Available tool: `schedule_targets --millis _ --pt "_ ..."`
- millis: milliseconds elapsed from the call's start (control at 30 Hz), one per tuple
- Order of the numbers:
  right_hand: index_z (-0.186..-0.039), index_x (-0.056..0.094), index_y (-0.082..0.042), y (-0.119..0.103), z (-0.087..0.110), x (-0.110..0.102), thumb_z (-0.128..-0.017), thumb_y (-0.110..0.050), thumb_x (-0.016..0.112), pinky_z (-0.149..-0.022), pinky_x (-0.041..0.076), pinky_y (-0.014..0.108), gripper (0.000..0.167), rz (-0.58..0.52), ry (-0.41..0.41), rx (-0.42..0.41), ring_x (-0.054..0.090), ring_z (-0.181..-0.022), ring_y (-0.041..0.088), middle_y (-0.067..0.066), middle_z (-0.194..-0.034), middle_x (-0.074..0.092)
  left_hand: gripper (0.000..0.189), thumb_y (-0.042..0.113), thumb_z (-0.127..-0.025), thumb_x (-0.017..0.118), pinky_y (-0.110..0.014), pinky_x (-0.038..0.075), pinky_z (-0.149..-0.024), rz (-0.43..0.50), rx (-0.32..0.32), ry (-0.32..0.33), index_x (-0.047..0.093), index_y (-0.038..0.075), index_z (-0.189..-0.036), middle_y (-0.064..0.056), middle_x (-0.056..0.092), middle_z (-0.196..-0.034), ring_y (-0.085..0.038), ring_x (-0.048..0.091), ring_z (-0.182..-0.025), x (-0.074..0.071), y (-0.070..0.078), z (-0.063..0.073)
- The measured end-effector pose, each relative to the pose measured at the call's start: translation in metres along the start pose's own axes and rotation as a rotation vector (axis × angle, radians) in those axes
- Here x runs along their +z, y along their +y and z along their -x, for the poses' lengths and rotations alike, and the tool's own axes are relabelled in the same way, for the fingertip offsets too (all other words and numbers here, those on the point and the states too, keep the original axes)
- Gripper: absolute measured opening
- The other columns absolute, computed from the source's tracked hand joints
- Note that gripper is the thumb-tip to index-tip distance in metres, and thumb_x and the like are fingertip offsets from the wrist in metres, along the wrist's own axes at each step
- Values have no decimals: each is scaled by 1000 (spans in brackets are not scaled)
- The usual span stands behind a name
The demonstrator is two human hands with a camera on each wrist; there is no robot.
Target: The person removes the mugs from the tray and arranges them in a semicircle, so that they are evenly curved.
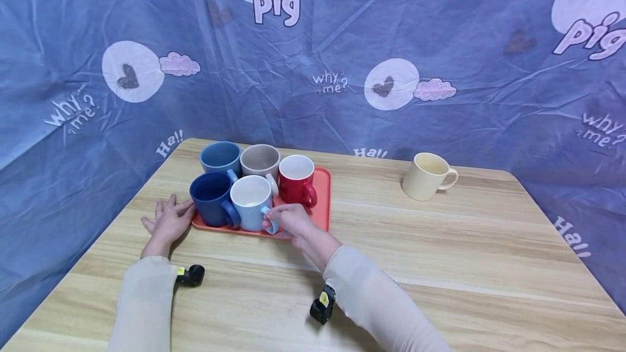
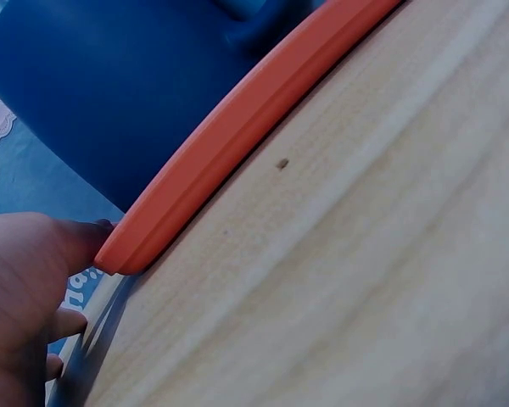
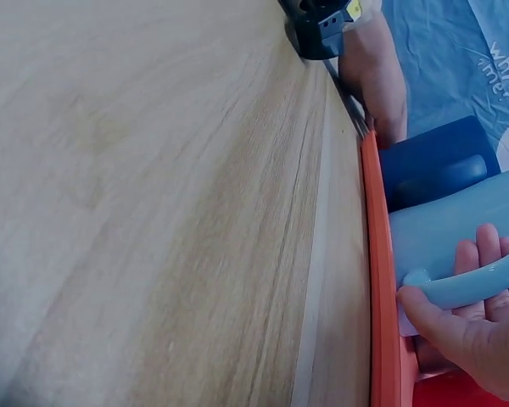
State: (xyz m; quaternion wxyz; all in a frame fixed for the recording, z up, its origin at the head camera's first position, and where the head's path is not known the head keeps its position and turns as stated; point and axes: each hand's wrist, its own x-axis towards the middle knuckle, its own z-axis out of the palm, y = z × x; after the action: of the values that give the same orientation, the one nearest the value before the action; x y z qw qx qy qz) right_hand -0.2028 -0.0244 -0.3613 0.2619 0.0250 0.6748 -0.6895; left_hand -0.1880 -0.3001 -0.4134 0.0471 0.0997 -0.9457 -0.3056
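Observation:
A light blue mug (image 1: 251,208) stands at the front of an orange-red tray (image 1: 321,194). My right hand (image 1: 293,220) grips its handle (image 3: 471,287), fingers through the loop and thumb near the handle's lower end. Left of that mug is a dark blue mug (image 1: 211,200). Beside it my left hand (image 1: 171,220) touches the tray's left edge, fingers spread; the left wrist view has a fingertip against the tray's rim (image 2: 229,136). Behind are a teal mug (image 1: 220,157), a grey-brown mug (image 1: 261,159) and a red mug (image 1: 293,186) with a white inside.
A cream mug (image 1: 424,178) stands apart on the wooden table (image 1: 440,254), toward the back right, handle to the right. A blue printed cloth (image 1: 313,42) hangs behind the table and at its sides. Small black cameras (image 1: 323,304) are on both wrists.

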Motion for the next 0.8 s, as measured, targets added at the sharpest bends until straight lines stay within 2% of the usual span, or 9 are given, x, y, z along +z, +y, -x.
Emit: schedule_targets --millis 100,367,800 --pt "-88 63 1 -1 1 0 -83 -4 54 -69 49 36 12 -26 -4 1 61 -71 19 11 -78 62 51 41 -90 35 -63 -20 -81 1 5 -2 45 4 -123 -30 10 -136 -46 -11 -121 0 0 0" --pt "-95 61 5 1 -3 0 -83 -4 54 -73 46 42 17 -79 -19 18 61 -68 19 11 -76 62 51 40 -90 34 -63 -20 -81 3 14 -3 45 3 -123 -31 9 -135 -46 -10 -121 0 -1 1" --pt "-98 58 9 -5 8 -7 -83 -3 53 -74 45 45 20 -111 -71 -7 59 -66 17 9 -72 60 51 39 -90 35 -62 -20 -81 2 10 -8 45 2 -123 -31 9 -135 -47 -10 -121 -1 -1 0"
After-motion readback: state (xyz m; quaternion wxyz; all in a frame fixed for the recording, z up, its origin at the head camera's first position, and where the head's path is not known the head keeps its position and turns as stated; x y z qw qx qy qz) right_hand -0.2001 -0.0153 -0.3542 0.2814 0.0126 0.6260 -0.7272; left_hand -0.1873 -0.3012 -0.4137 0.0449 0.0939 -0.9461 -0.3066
